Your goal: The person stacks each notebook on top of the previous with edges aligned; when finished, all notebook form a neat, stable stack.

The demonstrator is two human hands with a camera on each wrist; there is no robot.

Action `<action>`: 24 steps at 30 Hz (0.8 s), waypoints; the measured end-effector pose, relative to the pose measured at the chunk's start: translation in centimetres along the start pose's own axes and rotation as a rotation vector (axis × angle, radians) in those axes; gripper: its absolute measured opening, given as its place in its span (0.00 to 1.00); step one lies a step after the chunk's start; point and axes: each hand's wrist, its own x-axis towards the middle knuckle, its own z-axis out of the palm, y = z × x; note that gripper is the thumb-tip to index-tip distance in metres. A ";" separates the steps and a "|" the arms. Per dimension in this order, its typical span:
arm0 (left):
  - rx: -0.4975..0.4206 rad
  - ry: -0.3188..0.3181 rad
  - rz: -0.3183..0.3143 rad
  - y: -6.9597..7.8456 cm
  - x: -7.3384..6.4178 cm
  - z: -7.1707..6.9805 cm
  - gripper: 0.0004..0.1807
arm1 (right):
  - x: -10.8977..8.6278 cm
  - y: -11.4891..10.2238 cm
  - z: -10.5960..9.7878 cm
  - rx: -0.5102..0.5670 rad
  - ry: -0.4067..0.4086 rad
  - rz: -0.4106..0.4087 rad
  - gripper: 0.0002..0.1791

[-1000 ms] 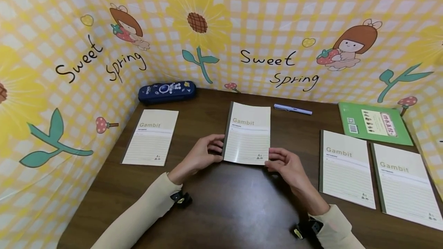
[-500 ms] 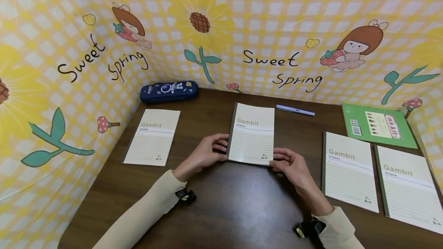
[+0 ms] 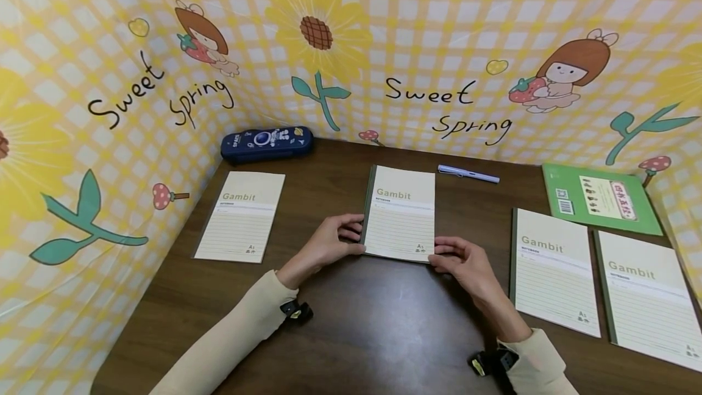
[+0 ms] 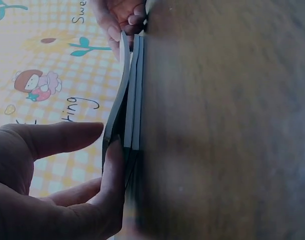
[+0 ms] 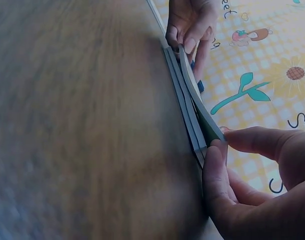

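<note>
In the head view, a cream Gambit notebook (image 3: 400,215) with a dark spine is at the middle of the table, slightly raised along its near side. My left hand (image 3: 330,239) pinches its left edge near the bottom corner, thumb above and fingers below. At the opposite edge, my right hand (image 3: 466,264) pinches the near right corner. Both wrist views show this top notebook (image 4: 123,75) bowed above two more stacked notebooks (image 5: 185,107), with a narrow gap between. Those lower two are hidden from above.
One notebook (image 3: 241,217) lies at the left, and two others, a nearer notebook (image 3: 556,270) and a farther notebook (image 3: 647,297), at the right. Behind are a blue pencil case (image 3: 267,144), a lilac pen (image 3: 468,174) and a green book (image 3: 600,199). Patterned cloth (image 3: 428,29) walls the table.
The pinched notebook and both hands have shifted slightly right, and its cover looks flatter. My left thumb now reaches a little farther onto the corner. The other things have stayed put.
</note>
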 end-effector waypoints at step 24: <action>0.067 0.056 -0.017 -0.2 -0.1 0.2 0.36 | 0.2 -0.2 0.2 -0.143 0.029 -0.021 0.26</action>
